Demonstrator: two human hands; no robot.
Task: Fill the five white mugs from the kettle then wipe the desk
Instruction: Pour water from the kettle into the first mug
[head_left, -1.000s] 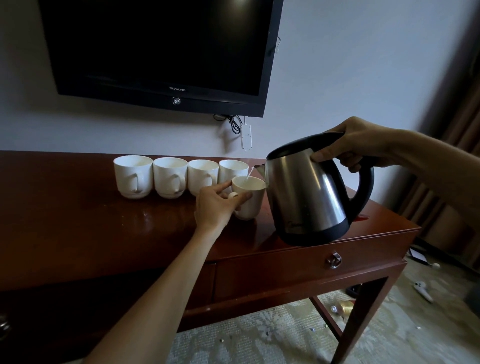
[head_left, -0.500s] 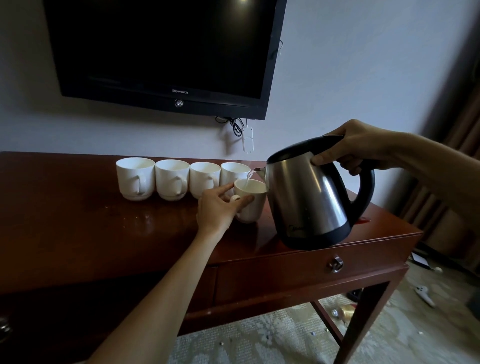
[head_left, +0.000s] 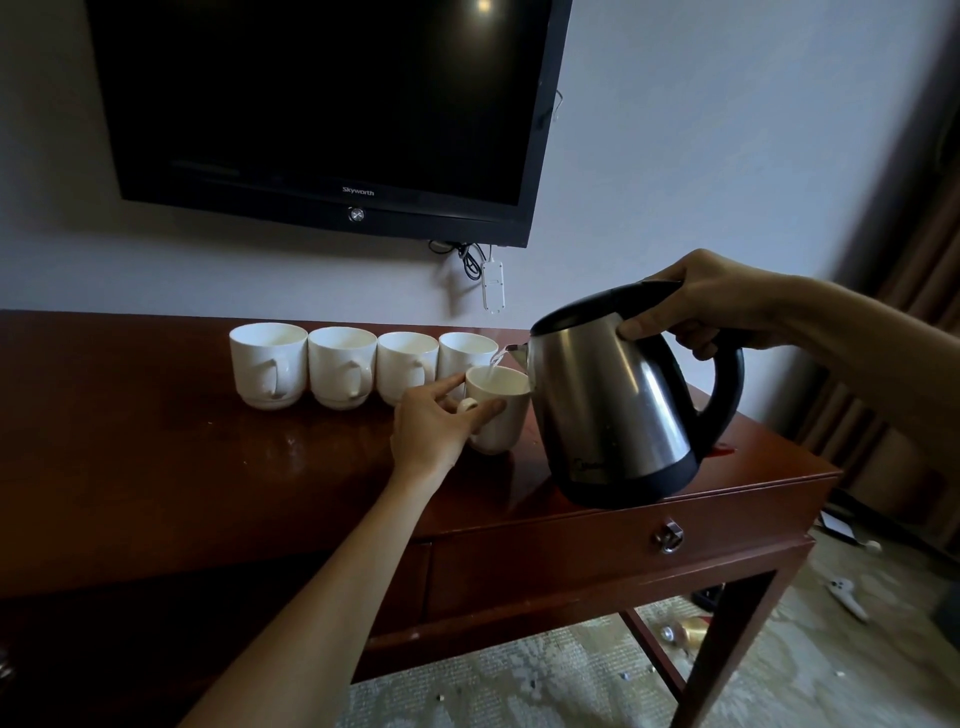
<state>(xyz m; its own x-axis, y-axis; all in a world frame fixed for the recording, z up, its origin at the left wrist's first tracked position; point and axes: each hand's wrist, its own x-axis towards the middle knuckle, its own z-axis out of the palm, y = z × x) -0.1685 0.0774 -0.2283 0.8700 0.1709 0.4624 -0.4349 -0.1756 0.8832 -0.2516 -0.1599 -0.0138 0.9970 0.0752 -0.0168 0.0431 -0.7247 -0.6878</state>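
Head view looks down on a dark wooden bench (head_left: 156, 467) under a wall-mounted Skyworth television (head_left: 322, 104). Four white mugs (head_left: 358, 366) stand in a row toward the wall, touching side by side, handles facing the camera. A fifth white mug (head_left: 498, 415) sits just in front of the rightmost one. The left hand (head_left: 428, 428) has its grip clamped on this mug, thumb and fingers pinching around its handle. The right hand (head_left: 701, 306) has its grip clamped on the black handle of a stainless steel kettle (head_left: 613, 405), held tilted above the bench with its spout over the fifth mug. A thin stream of water (head_left: 493, 361) falls from the spout into that mug. Below the kettle, a drawer knob (head_left: 669, 536) shows on the bench front
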